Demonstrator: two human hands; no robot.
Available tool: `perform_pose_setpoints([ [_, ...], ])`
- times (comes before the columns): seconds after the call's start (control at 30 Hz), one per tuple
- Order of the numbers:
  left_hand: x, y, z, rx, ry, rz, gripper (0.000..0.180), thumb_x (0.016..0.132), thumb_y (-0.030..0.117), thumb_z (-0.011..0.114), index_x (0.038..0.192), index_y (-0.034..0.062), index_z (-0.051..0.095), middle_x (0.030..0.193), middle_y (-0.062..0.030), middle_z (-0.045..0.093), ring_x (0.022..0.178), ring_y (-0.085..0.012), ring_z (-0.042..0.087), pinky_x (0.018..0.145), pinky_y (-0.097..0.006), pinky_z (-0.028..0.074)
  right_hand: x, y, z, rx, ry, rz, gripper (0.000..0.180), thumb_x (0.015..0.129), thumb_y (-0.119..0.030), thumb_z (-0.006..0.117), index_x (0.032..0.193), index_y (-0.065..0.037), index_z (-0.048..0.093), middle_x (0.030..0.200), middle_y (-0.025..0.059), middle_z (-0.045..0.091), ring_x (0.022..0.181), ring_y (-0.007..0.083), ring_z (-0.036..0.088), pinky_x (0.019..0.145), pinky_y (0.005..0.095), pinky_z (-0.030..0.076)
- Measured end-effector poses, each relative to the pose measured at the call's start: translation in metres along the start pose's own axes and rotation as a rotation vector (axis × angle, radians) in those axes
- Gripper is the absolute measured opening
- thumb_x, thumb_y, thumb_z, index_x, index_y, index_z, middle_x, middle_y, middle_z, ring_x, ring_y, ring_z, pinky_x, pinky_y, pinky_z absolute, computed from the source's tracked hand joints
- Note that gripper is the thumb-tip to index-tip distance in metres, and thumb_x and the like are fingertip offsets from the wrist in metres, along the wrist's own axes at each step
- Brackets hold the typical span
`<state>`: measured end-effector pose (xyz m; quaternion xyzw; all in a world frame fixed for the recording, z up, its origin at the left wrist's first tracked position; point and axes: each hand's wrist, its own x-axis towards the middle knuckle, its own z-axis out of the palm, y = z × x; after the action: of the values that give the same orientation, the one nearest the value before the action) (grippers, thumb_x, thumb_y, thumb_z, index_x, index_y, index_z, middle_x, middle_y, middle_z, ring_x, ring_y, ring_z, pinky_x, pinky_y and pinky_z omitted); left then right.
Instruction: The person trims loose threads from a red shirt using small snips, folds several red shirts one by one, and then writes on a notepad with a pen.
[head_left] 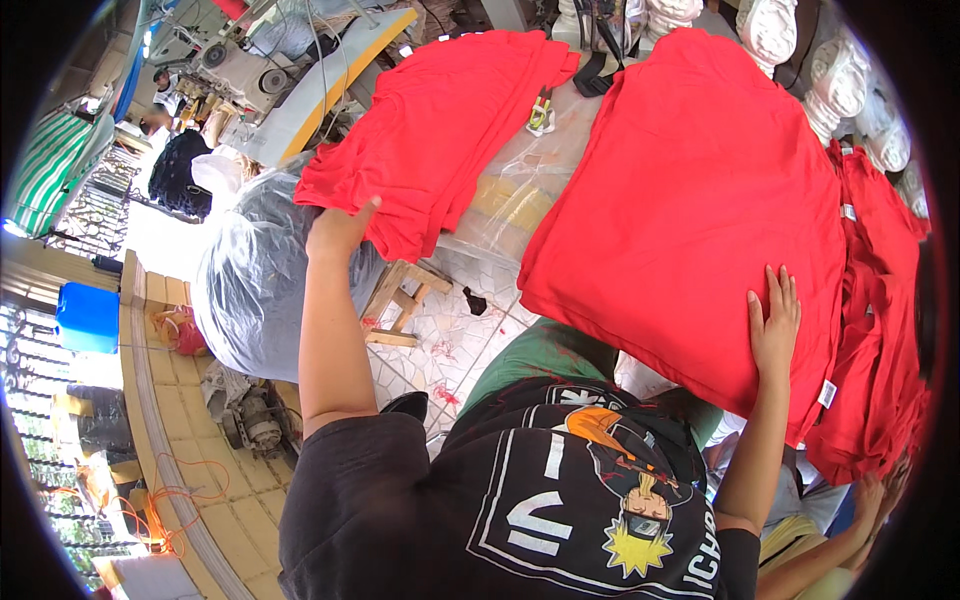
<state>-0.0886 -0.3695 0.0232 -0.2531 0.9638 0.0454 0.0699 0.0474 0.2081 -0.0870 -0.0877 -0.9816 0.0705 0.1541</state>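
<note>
A smaller stack of folded red garments (440,120) lies on the left of a plastic-covered surface. My left hand (343,228) is at its near left corner, thumb along the edge and the other fingers hidden beneath the cloth. To the right, a larger, flat stack of red garments (680,200) reaches over the near edge toward my lap. My right hand (775,322) lies flat on its lower right part, fingers stretched out, holding nothing. A small white tag (827,393) hangs at that stack's near right edge.
Between the stacks lie small yellow-green thread snips (541,116) on the clear plastic (515,190). More red garments (865,330) hang at the right, near another person's hands (872,500). A big grey plastic bag (250,280) and wooden stool (400,300) stand left; sewing machines (245,75) stand behind.
</note>
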Motion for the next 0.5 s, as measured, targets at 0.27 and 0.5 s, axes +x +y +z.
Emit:
perform_pose_setpoints([
  [0.27,-0.003,-0.001,0.015,-0.370,-0.586,-0.023,0.038,0.079,0.046,0.066,0.091,0.0095,0.064,0.087,-0.0039,0.068,0.077,-0.0131,0.066,0.065,-0.026,0.047,0.000,0.003,-0.002,0.013,0.033,0.007,0.049,0.089,-0.034,0.053,0.132,-0.012,0.045,0.141,0.0129,0.036,0.133,0.0307,0.029,0.107,0.0469,0.023],
  [0.5,-0.025,-0.006,0.021,-0.484,-0.812,0.033,0.051,0.076,0.053,0.067,0.103,0.0109,0.058,0.102,-0.0091,0.066,0.090,-0.0178,0.066,0.076,-0.028,0.048,-0.002,0.001,-0.001,0.030,0.056,0.026,0.049,0.089,-0.035,0.053,0.131,-0.011,0.046,0.141,0.0134,0.037,0.133,0.0299,0.030,0.107,0.0469,0.022],
])
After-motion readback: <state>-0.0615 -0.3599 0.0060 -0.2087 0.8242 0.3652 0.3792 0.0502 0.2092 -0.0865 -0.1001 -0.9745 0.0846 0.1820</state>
